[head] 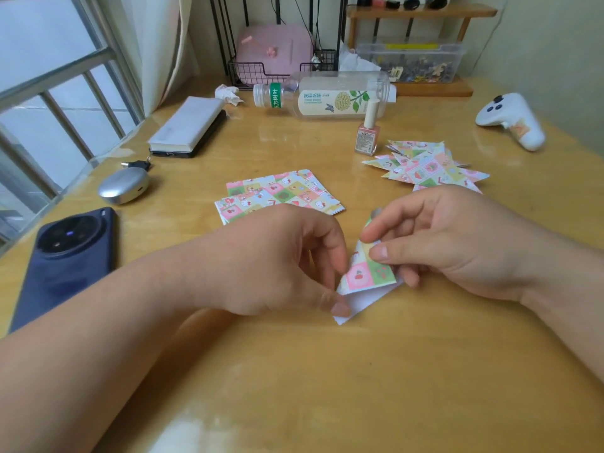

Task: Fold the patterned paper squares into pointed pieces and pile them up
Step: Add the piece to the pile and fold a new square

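Note:
A patterned paper square (366, 273), partly folded with its white underside showing at the bottom, lies on the wooden table (327, 371) between my hands. My left hand (277, 266) pinches its lower left edge with thumb and forefinger. My right hand (441, 243) pinches its upper right part with curled fingers. A small stack of flat patterned squares (281, 194) lies just beyond my left hand. A pile of folded pointed pieces (425, 166) sits at the right, beyond my right hand.
A dark phone (65, 259) and a silver earbud case (124, 185) lie at the left. A nail polish bottle (369, 132) stands beside the pile. Farther back lie a plastic bottle (327, 96), a notebook (189, 125) and a white controller (510, 120).

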A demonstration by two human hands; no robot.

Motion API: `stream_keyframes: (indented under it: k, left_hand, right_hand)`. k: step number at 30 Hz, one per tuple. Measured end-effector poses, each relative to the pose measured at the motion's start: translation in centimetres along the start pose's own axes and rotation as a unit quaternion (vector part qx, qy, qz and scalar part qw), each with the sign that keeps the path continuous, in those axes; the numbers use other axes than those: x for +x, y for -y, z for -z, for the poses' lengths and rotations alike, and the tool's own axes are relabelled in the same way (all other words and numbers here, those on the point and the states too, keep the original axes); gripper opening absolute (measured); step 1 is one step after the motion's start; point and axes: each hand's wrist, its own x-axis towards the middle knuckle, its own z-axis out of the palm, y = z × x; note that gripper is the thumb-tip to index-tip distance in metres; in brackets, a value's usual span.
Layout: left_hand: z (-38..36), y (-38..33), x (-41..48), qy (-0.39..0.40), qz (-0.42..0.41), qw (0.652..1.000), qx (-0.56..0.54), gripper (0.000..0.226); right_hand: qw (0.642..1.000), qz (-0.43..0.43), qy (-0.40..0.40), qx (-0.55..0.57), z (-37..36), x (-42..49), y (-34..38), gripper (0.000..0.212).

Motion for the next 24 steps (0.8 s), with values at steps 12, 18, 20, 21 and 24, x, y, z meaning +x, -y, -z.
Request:
stream_keyframes:
  k: [12,18,20,21,24]
  left_hand:
    - [-1.6,0.0,0.1,-0.077,-0.037,0.995,0.051,0.04]
    - [-2.2,-0.2,0.1,-0.113,-0.042,0.985,0.123,0.028]
    - [-2.1,-0.1,0.0,-0.115,-0.042,0.984,0.132,0.024]
    - [-2.0,-0.1,0.0,-0.119,-0.046,0.982,0.138,0.023]
    - [-2.0,-0.2,-0.1,-0.13,-0.055,0.977,0.159,0.02]
  right_hand:
    - [0.998,0.009,-0.02,-0.058,-0.3,0.3,-0.3,0.014]
    - [0.998,0.002,-0.062,-0.022,-0.2,0.3,0.0,0.021]
    - [0.997,-0.012,-0.082,-0.008,-0.2,0.3,0.1,0.026]
    - [0.996,-0.019,-0.091,0.001,-0.2,0.3,0.1,0.028]
    - [0.993,-0.047,-0.106,0.024,-0.4,0.4,0.1,0.031]
